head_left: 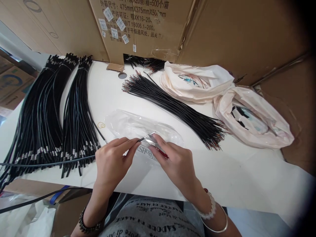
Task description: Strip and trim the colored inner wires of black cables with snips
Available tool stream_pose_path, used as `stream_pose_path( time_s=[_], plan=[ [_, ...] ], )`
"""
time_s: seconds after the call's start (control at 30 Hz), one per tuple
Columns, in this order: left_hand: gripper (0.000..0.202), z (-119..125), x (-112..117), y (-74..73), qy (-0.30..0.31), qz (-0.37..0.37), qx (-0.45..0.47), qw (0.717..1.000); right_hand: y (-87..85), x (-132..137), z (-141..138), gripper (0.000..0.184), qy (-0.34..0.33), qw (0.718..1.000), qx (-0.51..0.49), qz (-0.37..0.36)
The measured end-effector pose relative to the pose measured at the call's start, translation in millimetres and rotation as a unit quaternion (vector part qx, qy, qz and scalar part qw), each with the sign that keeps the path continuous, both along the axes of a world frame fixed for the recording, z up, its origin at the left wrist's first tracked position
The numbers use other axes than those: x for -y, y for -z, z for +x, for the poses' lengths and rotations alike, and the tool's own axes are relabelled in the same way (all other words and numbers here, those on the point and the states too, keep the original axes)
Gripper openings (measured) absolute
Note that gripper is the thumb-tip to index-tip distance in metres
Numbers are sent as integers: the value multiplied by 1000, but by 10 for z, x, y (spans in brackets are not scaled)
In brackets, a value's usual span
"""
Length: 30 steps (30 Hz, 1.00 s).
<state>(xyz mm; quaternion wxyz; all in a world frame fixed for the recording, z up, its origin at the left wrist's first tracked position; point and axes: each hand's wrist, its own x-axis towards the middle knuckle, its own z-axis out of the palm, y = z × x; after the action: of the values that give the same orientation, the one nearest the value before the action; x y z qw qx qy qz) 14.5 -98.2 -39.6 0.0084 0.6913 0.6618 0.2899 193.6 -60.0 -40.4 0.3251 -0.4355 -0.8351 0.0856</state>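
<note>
In the middle of the head view, my left hand (115, 161) pinches a black cable (141, 140) close to its end, and the cable's length trails off to the left. A thin pale tip shows at that end. My right hand (174, 161) grips a small knife (152, 138) with a grey metal blade and a red handle. The blade rests at or very near the cable end; whether it touches, I cannot tell. Beneath both hands lies a clear plastic bag (118, 120) with RoHS lettering.
Bundles of black cables (76, 98) with metal ends lie on the white table (197, 184) at left. A loose bundle of black wires (177, 107) with coppery ends lies behind my hands. Two pale bags (274, 118) sit at right. Cardboard (148, 29) walls the back.
</note>
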Motion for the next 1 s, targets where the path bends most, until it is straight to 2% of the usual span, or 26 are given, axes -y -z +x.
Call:
stream_pose_path(
  time_s=[0.2, 0.37, 0.57, 0.7, 0.8, 0.9, 1.0],
  plan=[
    [16, 7, -7, 7, -3, 9, -31, 999, 13, -1, -18, 37, -2, 999, 28, 31],
    [20, 42, -41, -9, -19, 10, -116, 993, -8, -49, -23, 31, -22, 986, 131, 98],
    [23, 37, -83, -97, -7, -24, -190, 981, -4, -127, -82, 29, -72, 965, 224, 117],
    [20, 5, -105, -121, 0, -49, -203, 978, 20, -193, -92, 29, -101, 967, 221, 71],
    [17, -13, -120, -129, 8, -50, -188, 981, -87, -340, -40, 31, -48, 986, 156, 25],
    [14, -37, -118, -130, 33, -51, -172, 983, -248, -514, 22, 27, -6, 994, 30, -102],
    [15, -66, -105, -127, 60, -38, -160, 985, -314, -613, 32, 22, -53, 965, -13, -256]
  ],
)
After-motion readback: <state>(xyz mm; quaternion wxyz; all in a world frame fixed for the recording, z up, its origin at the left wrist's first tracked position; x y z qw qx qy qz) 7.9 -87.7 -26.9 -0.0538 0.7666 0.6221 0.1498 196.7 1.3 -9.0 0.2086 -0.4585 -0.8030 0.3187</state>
